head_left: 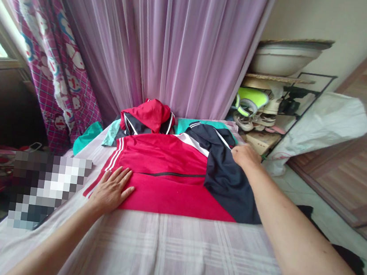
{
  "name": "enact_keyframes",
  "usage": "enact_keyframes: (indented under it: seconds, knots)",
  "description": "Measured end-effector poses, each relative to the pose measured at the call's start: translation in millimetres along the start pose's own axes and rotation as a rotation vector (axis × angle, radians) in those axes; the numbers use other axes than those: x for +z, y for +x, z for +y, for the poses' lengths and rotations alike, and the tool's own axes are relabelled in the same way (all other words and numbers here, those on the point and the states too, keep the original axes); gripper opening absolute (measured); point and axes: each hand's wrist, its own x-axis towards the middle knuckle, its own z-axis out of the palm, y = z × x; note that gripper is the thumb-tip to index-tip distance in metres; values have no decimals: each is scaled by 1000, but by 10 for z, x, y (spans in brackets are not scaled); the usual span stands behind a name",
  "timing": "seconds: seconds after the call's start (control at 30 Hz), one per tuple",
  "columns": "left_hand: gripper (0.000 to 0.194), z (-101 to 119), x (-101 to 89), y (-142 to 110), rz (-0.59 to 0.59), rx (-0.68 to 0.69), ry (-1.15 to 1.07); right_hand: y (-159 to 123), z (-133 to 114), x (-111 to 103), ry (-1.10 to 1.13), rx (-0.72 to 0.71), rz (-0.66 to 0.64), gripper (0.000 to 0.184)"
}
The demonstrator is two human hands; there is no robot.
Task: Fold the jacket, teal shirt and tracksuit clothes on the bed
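A red and navy zip jacket (163, 193) lies spread on the bed, its striped hem to the left and its navy shoulder part to the right. My left hand (112, 189) rests flat on the red cloth beside the striped hem, fingers stretched out. At the far right side, my right hand (245, 155) is closed on the navy part of the jacket, by the white piping. One navy sleeve with a white-striped cuff is folded across toward the back. The jacket's far right edge is partly hidden behind my right hand and forearm.
Behind the jacket sit a bunched red and navy garment (149, 115) and teal cloth (181, 125). Purple curtains (195, 45) hang at the back. On the right stand a rack (297, 120) with shoes and a basin (287, 58), and a white sack (328, 124).
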Motion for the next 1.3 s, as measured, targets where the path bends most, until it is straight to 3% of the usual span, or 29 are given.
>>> enact_keyframes:
  seconds: [0.13, 0.23, 0.33, 0.4, 0.57, 0.7, 0.83, 1.0, 1.1, 1.3]
  knots:
    - [65, -25, 17, 7, 9, 3, -4, -507, -206, -63, 184, -423, 131, 34]
    - [61, -17, -8, 12, 44, -4, -21, -1080, -352, 55, 249, -743, 29, 31]
    - [59, 169, -117, 31, 154, 22, -17, -1582, -389, 240, 195, -873, -55, 29]
    - [58, 426, -220, 66, 258, 127, -10, -1790, -360, 338, 158, -892, -52, 27]
    - [51, 1155, -410, 337, 371, 572, 28, -1956, -249, 394, 135, -876, 18, 28]
    - [28, 1311, -464, 736, 397, 700, 93, -1927, -28, 332, 117, -800, 43, 40]
    - [23, 1106, -506, 1097, 413, 669, 166, -1813, 460, 287, 95, -607, 76, 48]
    - [23, 783, -569, 1290, 430, 534, 196, -1721, 1057, 355, 224, -395, 57, 35]
    - [24, 597, -633, 1302, 454, 462, 200, -1719, 1194, 426, 414, -285, 7, 31]
    - [25, 147, -696, 1167, 408, 368, 153, -1694, 1210, 397, 651, -113, -135, 30]
